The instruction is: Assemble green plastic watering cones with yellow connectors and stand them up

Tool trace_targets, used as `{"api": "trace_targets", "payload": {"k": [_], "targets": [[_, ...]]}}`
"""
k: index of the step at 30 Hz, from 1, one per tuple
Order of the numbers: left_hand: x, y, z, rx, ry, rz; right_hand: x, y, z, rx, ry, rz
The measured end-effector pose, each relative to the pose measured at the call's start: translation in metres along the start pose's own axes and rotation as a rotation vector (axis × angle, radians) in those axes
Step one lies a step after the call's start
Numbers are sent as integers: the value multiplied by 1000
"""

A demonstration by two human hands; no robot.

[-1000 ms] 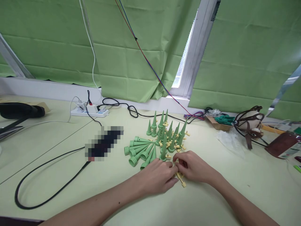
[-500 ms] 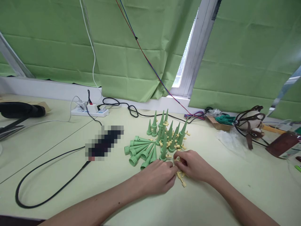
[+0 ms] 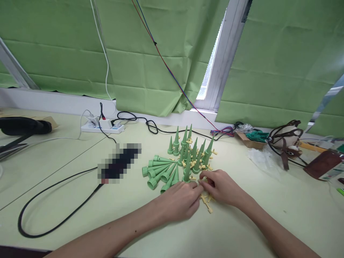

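Both of my hands meet on the pale green table, just in front of a cluster of green plastic cones. My left hand (image 3: 178,202) is curled, its fingertips pinched over small cream plastic pieces (image 3: 206,204) lying on the table. My right hand (image 3: 221,186) is also curled, with fingertips pinching a small cream piece close to the left fingers. Several upright green cones (image 3: 192,152) with cream fittings stand right behind my hands. Several more green cones (image 3: 159,172) lie flat in a fan to their left.
A black cable (image 3: 53,200) loops across the left of the table toward a blurred dark object (image 3: 119,163). A white power strip (image 3: 103,126) sits by the wall. At the right lie a cardboard tray (image 3: 249,141), a strapped headset (image 3: 286,141) and a dark red pouch (image 3: 324,165).
My right hand has shifted slightly up and left toward the standing cones, its fingers working the small cream pieces. My left hand has barely moved.
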State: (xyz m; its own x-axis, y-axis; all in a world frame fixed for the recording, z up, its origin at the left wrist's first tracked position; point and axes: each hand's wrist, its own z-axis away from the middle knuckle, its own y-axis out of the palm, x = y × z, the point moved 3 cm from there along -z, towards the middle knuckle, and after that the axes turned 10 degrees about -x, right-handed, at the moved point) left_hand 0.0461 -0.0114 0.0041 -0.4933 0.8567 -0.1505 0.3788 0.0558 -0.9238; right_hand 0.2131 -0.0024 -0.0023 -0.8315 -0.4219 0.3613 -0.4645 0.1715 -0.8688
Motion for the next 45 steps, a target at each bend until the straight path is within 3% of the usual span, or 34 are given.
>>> {"api": "trace_targets", "payload": {"k": [10, 18, 27, 33, 45], "targets": [[8, -4, 1, -233, -232, 360, 0, -4, -2, -149, 5, -102], [10, -1, 2, -356, -188, 373, 7, -9, -1, -226, -43, -267], [11, 1, 0, -223, -169, 235, 3, -6, -1, -227, -33, -184], [10, 3, 0, -116, -159, 142, 2, -5, -1, -141, 5, -67], [9, 4, 1, -138, -177, 141, -4, -8, -1, 6, 14, -4]]}}
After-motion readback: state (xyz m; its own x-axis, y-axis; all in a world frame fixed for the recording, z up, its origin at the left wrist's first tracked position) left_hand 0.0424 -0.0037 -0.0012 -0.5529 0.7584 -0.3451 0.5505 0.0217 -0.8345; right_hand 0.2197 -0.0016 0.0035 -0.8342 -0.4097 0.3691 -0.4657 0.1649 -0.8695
